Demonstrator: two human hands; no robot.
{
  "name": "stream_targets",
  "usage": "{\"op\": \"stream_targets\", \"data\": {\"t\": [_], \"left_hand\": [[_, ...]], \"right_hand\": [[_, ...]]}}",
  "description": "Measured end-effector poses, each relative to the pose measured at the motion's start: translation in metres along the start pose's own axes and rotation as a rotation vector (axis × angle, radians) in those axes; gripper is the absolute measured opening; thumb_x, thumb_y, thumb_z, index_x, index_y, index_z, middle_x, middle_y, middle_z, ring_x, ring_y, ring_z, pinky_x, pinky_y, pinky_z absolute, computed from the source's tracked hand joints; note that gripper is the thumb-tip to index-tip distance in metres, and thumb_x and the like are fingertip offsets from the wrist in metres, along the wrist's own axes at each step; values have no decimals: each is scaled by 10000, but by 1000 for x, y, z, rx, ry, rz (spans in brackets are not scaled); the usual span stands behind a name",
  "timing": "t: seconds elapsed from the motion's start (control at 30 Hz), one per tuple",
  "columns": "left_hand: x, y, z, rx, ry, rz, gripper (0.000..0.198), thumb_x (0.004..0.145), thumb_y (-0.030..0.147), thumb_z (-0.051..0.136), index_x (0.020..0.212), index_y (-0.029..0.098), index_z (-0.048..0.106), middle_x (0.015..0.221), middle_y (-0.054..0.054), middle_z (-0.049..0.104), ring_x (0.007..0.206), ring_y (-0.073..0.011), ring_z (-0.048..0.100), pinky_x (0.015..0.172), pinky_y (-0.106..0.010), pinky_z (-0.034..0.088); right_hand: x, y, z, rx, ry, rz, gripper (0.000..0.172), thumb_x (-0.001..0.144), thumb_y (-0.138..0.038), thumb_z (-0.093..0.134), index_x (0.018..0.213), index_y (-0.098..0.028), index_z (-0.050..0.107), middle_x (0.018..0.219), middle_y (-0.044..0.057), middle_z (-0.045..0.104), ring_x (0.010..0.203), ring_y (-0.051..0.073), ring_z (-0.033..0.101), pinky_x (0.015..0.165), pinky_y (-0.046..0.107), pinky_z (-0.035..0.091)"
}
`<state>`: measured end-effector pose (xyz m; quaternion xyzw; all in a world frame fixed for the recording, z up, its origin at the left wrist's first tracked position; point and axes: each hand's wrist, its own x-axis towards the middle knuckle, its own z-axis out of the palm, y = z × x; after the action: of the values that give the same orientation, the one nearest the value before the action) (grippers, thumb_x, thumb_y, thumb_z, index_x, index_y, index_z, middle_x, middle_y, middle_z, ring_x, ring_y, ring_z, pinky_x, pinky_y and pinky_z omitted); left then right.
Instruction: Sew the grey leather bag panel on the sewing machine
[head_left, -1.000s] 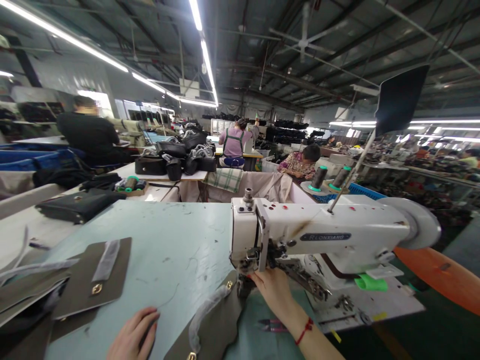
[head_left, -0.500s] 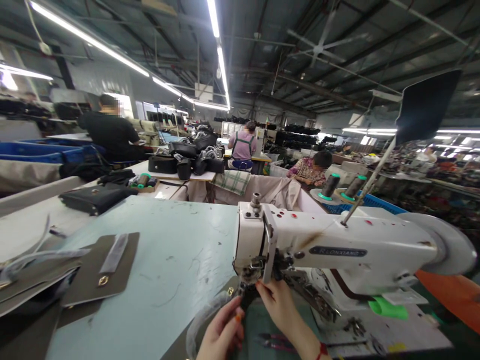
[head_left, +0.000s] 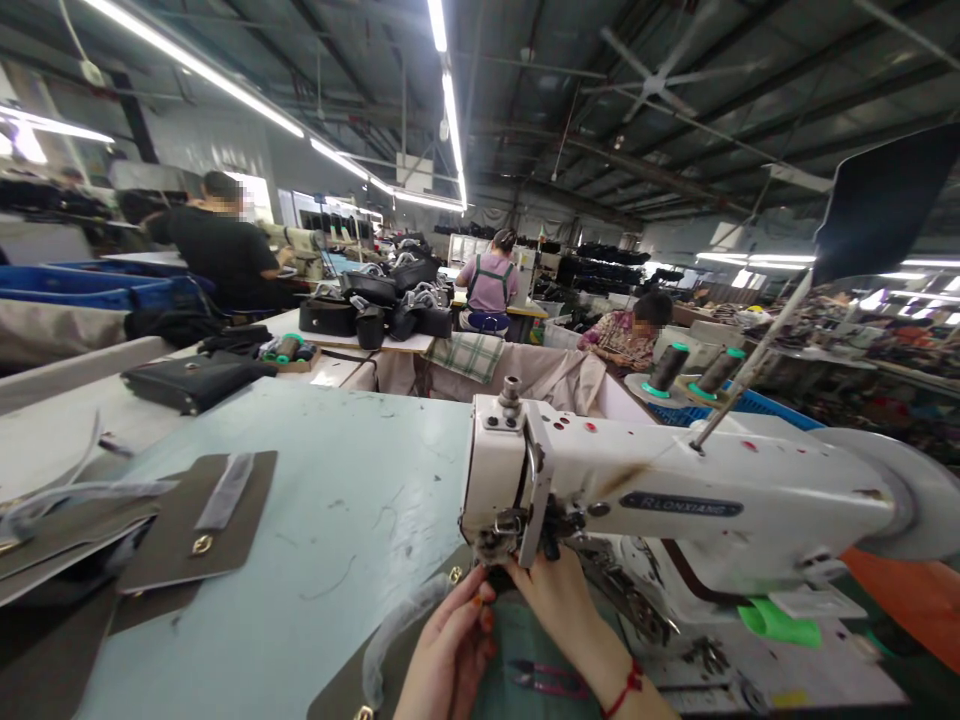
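A white sewing machine stands on the table in front of me. My left hand is closed, thumb and fingers pinching the edge of an olive-grey bag panel left of the needle area. A plastic-wrapped handle with gold fittings arches over this panel. My right hand, a red cord at the wrist, reaches under the machine head with its fingers curled close to the presser foot. What those fingertips grip is hidden. Thread snips with pinkish handles lie between my forearms.
More olive-grey bag pieces lie on the pale table to the left. A black bag sits behind them. Thread cones stand behind the machine, and a green cloth hangs at its base. Several co-workers sit farther back.
My left hand has moved up and slightly closer to the needle area. The panel with its handle has shifted up and left with it. My right hand has moved slightly right.
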<state>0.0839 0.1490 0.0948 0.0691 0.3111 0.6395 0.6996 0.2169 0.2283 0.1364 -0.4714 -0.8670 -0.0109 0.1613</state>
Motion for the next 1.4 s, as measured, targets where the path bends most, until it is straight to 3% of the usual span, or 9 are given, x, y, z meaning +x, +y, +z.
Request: {"op": "stream_targets", "data": {"t": [0.3, 0.47, 0.73, 0.83, 0.97, 1.2, 1.3, 1.4], "left_hand": [[1, 3, 2, -64, -9, -45, 401, 661, 203, 776, 1051, 157, 694, 943, -42, 615, 702, -95, 548, 527, -183, 412], [-1, 4, 2, -66, -39, -61, 403, 710, 211, 742, 1104, 166, 670, 990, -35, 585, 744, -98, 540, 559, -188, 425], [-3, 8, 3, -72, -59, -74, 404, 706, 214, 756, 1098, 164, 672, 955, -31, 593, 725, -94, 548, 553, -194, 427], [-3, 9, 2, -75, -67, -84, 386, 721, 211, 745, 1098, 170, 671, 948, -28, 598, 727, -92, 554, 548, -188, 421], [-2, 8, 0, -78, -71, -96, 400, 731, 235, 740, 1118, 170, 658, 978, -33, 598, 745, -90, 562, 561, -184, 420], [0, 7, 0, -93, -32, -92, 395, 734, 204, 725, 1120, 155, 653, 970, -47, 610, 722, -96, 559, 541, -182, 418], [-3, 8, 2, -90, -41, -90, 382, 749, 199, 711, 1124, 152, 652, 977, -46, 614, 733, -98, 566, 565, -187, 433], [-6, 9, 4, -77, -48, -98, 396, 748, 221, 719, 1135, 165, 652, 1006, -40, 619, 759, -101, 582, 602, -197, 451]], "right_hand": [[12, -12, -7, -113, -75, -142, 226, 845, -51, 536, 892, -179, 716, 1031, 106, 713, 886, 231, 674, 770, 286, 501], [8, -12, -10, -165, -91, -208, 348, 840, 47, 435, 1001, -132, 687, 873, 120, 724, 758, 199, 681, 716, 260, 507], [1, 6, -7, -199, -60, -191, 220, 904, -95, 500, 964, -206, 681, 950, 95, 710, 831, 227, 676, 682, 285, 510], [-4, 6, -12, -215, -46, -301, 203, 885, -131, 563, 1032, -241, 651, 1018, 73, 690, 905, 243, 655, 711, 302, 507], [-1, 4, -16, -246, -77, -482, 174, 879, -114, 539, 994, -193, 643, 879, 66, 688, 806, 240, 652, 642, 295, 493], [4, 7, -13, -257, -74, -318, 232, 878, -68, 529, 981, -222, 668, 870, 74, 710, 753, 229, 670, 601, 268, 478], [4, 6, -16, -228, -80, -333, 254, 890, -106, 547, 1052, -268, 656, 1011, 54, 705, 853, 224, 671, 677, 274, 494], [5, 4, -19, -222, -67, -381, 254, 888, -85, 530, 1053, -227, 660, 1014, 75, 697, 849, 208, 662, 731, 284, 495]]}}
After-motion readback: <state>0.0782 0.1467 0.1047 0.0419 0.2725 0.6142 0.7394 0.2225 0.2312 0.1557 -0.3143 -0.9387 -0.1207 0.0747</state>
